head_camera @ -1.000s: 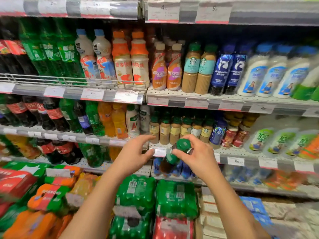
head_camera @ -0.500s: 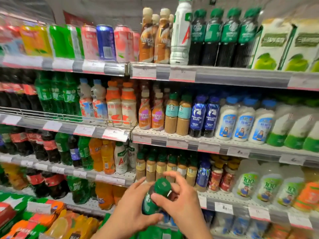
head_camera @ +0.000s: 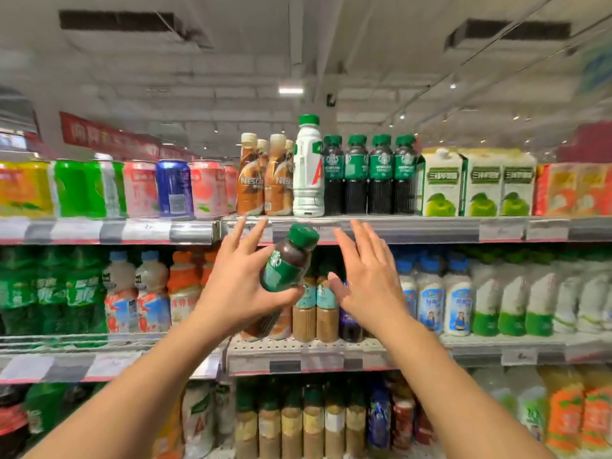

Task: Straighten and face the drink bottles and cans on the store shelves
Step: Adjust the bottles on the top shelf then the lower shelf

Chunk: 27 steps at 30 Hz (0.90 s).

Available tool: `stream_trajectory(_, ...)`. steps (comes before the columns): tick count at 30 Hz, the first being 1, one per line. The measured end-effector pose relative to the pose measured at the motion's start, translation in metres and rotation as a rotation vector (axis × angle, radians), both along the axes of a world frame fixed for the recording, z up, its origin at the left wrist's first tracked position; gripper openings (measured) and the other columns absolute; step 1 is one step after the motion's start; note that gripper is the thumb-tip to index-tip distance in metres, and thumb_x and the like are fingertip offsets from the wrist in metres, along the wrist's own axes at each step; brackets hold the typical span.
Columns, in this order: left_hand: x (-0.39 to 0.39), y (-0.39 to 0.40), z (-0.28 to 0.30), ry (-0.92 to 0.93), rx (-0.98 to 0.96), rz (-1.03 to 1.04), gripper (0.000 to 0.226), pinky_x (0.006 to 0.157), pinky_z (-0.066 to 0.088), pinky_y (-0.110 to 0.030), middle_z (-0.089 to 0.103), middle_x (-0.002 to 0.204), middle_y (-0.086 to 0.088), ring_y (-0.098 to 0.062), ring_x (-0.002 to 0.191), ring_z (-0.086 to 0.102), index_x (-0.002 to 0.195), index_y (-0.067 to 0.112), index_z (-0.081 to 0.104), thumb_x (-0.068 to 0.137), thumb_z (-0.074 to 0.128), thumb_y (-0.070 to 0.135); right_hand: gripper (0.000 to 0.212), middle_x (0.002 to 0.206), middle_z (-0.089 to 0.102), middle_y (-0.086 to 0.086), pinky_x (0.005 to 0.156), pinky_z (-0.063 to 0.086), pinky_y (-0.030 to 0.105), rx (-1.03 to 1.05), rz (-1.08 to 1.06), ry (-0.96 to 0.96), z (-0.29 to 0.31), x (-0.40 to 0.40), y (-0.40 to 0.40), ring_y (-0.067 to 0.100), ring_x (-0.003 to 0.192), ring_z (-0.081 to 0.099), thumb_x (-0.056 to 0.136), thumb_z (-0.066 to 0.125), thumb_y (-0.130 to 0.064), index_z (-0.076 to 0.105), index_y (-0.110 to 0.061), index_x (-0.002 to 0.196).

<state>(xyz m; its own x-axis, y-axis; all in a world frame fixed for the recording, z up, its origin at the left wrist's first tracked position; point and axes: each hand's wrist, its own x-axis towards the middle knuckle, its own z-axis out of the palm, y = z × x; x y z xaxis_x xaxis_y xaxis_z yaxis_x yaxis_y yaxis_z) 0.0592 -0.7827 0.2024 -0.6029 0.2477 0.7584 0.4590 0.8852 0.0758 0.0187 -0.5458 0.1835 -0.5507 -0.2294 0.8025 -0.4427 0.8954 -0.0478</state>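
**Handling a dark coffee bottle below the top shelf**

The left hand (head_camera: 238,286) holds the coffee bottle (head_camera: 284,263) tilted, cap leaning toward the right hand (head_camera: 367,279). The thumb wraps under the green label; the index and middle fingers (head_camera: 246,238) stand nearly straight past the bottle's shoulder, so the hold rests on thumb and palm. The right hand is spread wide, holds nothing and sits just beside the bottle, apart from it. Above the fingertips stand a white bottle (head_camera: 308,170) and a row of matching bottles (head_camera: 367,173) on the top shelf (head_camera: 430,228). The bottle appears rigid, full and fairly heavy, its label smooth and likely slippery; a full-finger wrap around the labelled midsection, base supported, would probably suit.
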Motion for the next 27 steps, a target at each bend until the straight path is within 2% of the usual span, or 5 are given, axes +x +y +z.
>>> stream_trajectory(7,-0.038,0.009,0.030,-0.023,-0.109,0.036,0.077,0.124,0.002,-0.051,0.015,0.168,0.004,-0.021,0.155,-0.006,0.120,0.032,0.068,0.068,0.051,0.086,0.092,0.166,-0.029,0.004,0.126,0.006,0.054,0.197,-0.224,-0.226,0.008,-0.022,0.005,0.027,0.155,-0.022,0.099,0.054,-0.043,-0.010,-0.027,0.163)
stream_trajectory(11,-0.060,-0.010,0.022,-0.025,-0.054,0.037,0.073,0.125,0.008,-0.051,0.025,0.165,0.008,-0.021,0.154,0.005,0.116,0.035,0.069,0.069,0.048,0.087,0.079,0.171,0.001,0.007,0.125,0.017,0.048,0.177,-0.195,-0.166,0.019,-0.019,0.006,0.029,0.157,0.004,0.099,0.051,-0.049,0.012,-0.023,0.163)
stream_trajectory(15,-0.078,-0.024,0.008,0.114,-0.082,-0.033,0.050,0.121,0.022,-0.052,0.037,0.159,0.009,-0.025,0.150,0.025,0.091,0.031,0.069,0.065,0.065,0.073,0.061,0.142,0.054,0.001,0.106,0.043,0.040,0.003,-0.093,-0.092,0.065,-0.023,-0.006,0.024,0.129,0.047,0.098,0.054,-0.052,0.042,-0.020,0.149)
stream_trajectory(21,-0.087,-0.026,0.004,0.161,-0.074,-0.028,0.052,0.118,0.026,-0.054,0.041,0.156,0.009,-0.026,0.146,0.031,0.091,0.028,0.073,0.061,0.067,0.071,0.050,0.112,0.068,0.003,0.079,0.049,0.039,-0.205,-0.218,-0.030,0.134,-0.042,-0.058,0.030,0.103,0.065,0.095,0.054,-0.061,0.052,-0.020,0.122)
stream_trajectory(27,-0.084,-0.030,0.007,0.098,-0.060,-0.050,0.060,0.123,0.017,-0.049,0.032,0.159,0.015,-0.018,0.150,0.020,0.103,0.036,0.073,0.061,0.062,0.076,0.091,0.125,0.064,0.012,0.080,0.048,0.042,-0.268,-0.362,-0.090,0.152,-0.066,-0.093,0.036,0.112,0.064,0.084,0.056,-0.079,0.040,-0.009,0.140)
